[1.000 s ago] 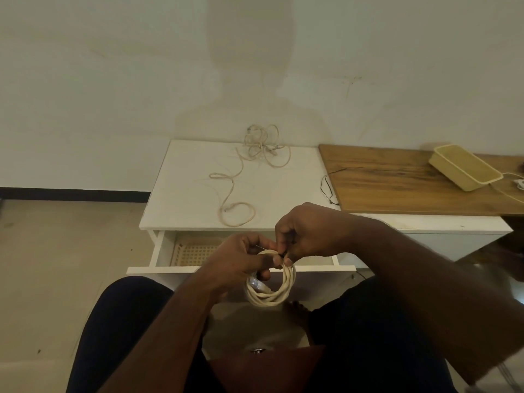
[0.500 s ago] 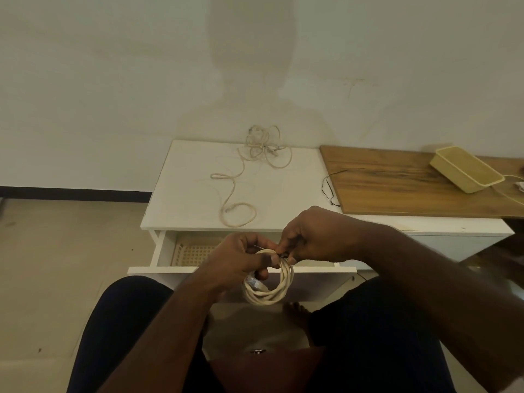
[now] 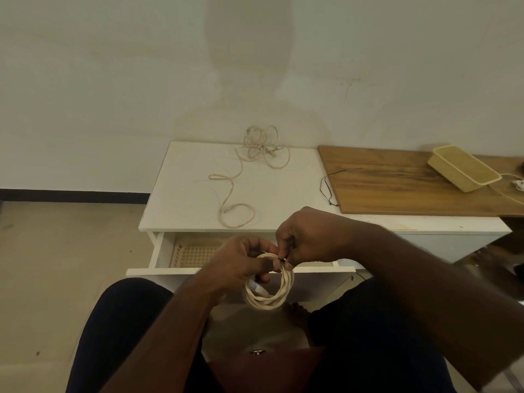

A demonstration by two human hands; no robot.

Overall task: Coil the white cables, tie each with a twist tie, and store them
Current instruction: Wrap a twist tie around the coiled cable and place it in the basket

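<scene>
Both hands on coiled cable (image 3: 269, 293): left hand (image 3: 241, 265) grips, right hand (image 3: 306, 236) pinches tie.

I see a plain off-white wall (image 3: 113, 80) with a dark baseboard strip (image 3: 71, 195) and a beige floor (image 3: 56, 265). A low white cabinet (image 3: 184, 199) stands against the wall, its white drawer (image 3: 158, 269) pulled open. A brown wooden board (image 3: 397, 185) lies on the cabinet's right part.

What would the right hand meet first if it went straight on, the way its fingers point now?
The right hand points left and slightly down, pinching at the top of the coiled cable. Going on, it would probably first meet the fingers of the left hand gripping that coil; depth is unclear.
</scene>
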